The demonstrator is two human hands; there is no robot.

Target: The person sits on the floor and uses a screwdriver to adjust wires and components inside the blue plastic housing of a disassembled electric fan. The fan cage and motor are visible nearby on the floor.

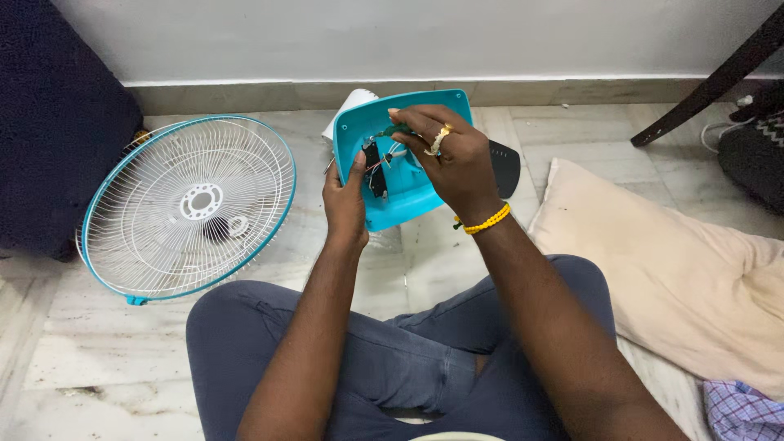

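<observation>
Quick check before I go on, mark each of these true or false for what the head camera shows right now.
1. The left hand grips the edge of the turquoise plastic fan housing. True.
2. The right hand rests on the round white wire fan grille with turquoise rim. False: it reaches into the housing, at the wiring.
3. The grille lies on the pale marble floor, apart from both hands. True.
4. The cream cushion lies to the person's left. False: it lies to their right.
5. The right wrist wears a yellow beaded bracelet. True.
</observation>
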